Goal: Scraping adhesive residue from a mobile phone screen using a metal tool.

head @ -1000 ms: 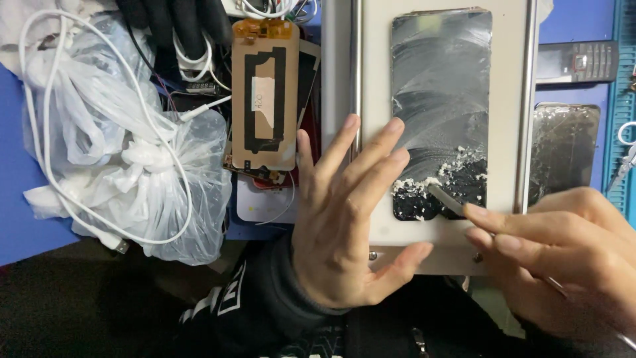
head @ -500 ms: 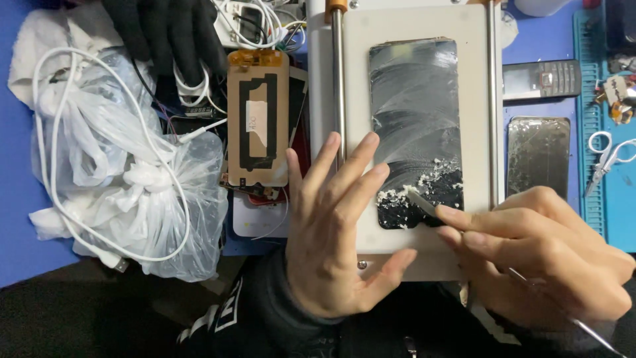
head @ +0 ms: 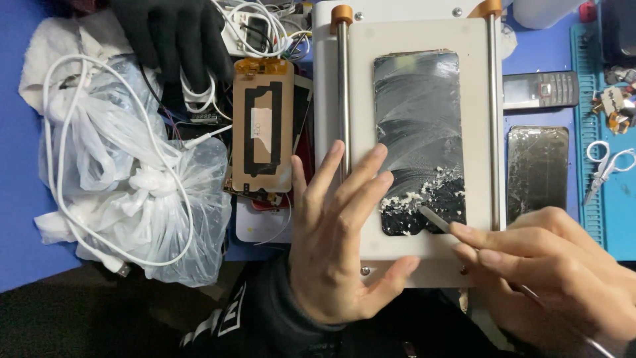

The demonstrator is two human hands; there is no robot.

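Observation:
A dark phone screen panel (head: 417, 119) smeared with whitish glue residue lies on a white plate machine (head: 361, 79) with two metal rods. My left hand (head: 338, 238) rests flat, fingers spread, on the plate at the panel's lower left edge. My right hand (head: 556, 272) grips a thin scraper tool (head: 434, 219) whose tip touches the panel's lower part, beside a heap of white crumbs (head: 424, 192).
A clear plastic bag (head: 132, 199) and white cables (head: 53, 152) lie left. A tan phone frame (head: 263, 132) sits beside the machine, black gloves (head: 172, 40) above it. Right of the machine are another glass panel (head: 536, 166), a small keypad phone (head: 540, 89) and scissors (head: 606, 166).
The view has shifted, so everything sits lower in the frame. The scraper tip has stayed at the panel's lower part and both hands keep their hold.

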